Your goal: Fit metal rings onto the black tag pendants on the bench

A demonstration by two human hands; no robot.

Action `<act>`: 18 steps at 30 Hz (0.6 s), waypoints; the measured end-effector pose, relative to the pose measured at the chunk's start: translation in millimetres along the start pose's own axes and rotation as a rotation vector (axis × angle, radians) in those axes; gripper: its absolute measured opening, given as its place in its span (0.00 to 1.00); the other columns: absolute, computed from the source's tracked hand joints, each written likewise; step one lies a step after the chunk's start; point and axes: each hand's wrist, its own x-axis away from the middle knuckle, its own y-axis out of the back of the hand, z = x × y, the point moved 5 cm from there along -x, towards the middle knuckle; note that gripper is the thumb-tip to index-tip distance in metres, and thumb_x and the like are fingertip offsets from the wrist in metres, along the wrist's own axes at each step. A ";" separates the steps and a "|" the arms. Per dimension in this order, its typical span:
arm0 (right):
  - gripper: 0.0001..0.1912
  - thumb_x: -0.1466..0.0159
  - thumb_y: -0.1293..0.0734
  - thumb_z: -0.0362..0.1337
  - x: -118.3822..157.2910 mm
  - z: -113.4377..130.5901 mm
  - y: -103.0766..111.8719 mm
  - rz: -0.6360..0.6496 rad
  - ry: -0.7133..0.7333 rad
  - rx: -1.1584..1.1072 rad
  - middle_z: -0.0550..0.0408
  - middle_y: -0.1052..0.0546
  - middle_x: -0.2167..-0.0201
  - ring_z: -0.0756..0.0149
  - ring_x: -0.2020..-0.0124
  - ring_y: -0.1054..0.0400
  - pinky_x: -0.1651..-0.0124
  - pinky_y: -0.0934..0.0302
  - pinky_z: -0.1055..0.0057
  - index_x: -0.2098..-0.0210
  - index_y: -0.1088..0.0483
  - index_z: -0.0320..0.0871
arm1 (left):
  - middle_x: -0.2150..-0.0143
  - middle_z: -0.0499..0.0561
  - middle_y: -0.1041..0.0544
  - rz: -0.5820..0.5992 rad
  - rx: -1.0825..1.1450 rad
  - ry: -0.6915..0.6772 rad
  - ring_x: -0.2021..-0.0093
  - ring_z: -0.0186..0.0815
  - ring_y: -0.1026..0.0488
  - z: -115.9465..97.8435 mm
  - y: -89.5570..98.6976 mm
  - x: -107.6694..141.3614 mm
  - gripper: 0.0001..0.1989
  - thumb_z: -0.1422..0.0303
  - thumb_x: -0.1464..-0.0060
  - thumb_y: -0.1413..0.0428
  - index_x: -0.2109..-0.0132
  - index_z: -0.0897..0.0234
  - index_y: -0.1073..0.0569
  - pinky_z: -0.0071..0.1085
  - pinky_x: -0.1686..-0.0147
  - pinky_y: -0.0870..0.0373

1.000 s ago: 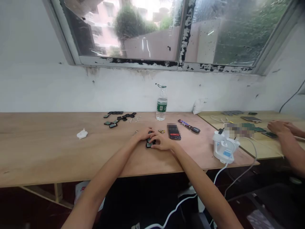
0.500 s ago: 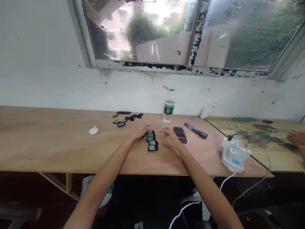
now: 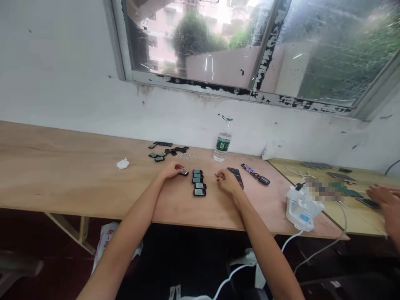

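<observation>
On the plywood desk (image 3: pixel 62 166), a column of small dark screened modules (image 3: pixel 199 182) stands between the person's left hand (image 3: pixel 171 170) and right hand (image 3: pixel 226 182).

We note a loose cluster of dark pieces (image 3: pixel 167 152) further back, clear of the working area, and a co-worker's hand (image 3: pixel 383 198) at the adjoining desk. The column's central place keeps it within reach of either side. The left hand closes on a small dark piece (image 3: pixel 184 172); the right hand curls at a tiny brass-coloured part (image 3: pixel 218 176), though we cannot tell whether it grips it.
</observation>
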 end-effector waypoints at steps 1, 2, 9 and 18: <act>0.13 0.36 0.33 0.23 0.1 -0.8 -0.3 0.014 -0.015 0.003 0.50 0.17 0.60 0.62 0.62 0.24 0.58 0.35 0.71 0.58 0.21 0.43 | 0.56 0.57 0.11 0.002 -0.008 0.003 0.53 0.50 0.15 0.0 2.2 1.3 0.18 0.56 0.51 0.27 0.56 0.62 0.13 0.40 0.49 0.18; 0.12 0.37 0.33 0.23 0.4 -1.6 -0.5 0.032 -0.026 0.001 0.51 0.17 0.62 0.62 0.63 0.25 0.59 0.36 0.71 0.59 0.22 0.43 | 0.56 0.57 0.11 0.013 -0.014 0.004 0.52 0.50 0.15 -0.4 3.4 2.8 0.19 0.55 0.50 0.28 0.55 0.62 0.13 0.40 0.48 0.19; 0.11 0.38 0.34 0.25 1.3 -1.1 4.6 0.003 -0.028 -0.099 0.50 0.15 0.63 0.62 0.65 0.25 0.58 0.34 0.69 0.62 0.22 0.43 | 0.51 0.59 0.11 0.169 0.103 -0.075 0.53 0.50 0.14 -6.2 -2.8 12.2 0.25 0.56 0.58 0.24 0.53 0.63 0.14 0.40 0.52 0.18; 0.11 0.37 0.36 0.29 -3.3 28.4 -13.8 -0.007 0.189 -0.207 0.50 0.17 0.63 0.59 0.63 0.26 0.56 0.31 0.64 0.60 0.22 0.43 | 0.59 0.56 0.12 -0.080 -0.048 -0.197 0.55 0.48 0.16 -25.0 8.7 17.7 0.14 0.57 0.52 0.26 0.65 0.62 0.14 0.38 0.53 0.20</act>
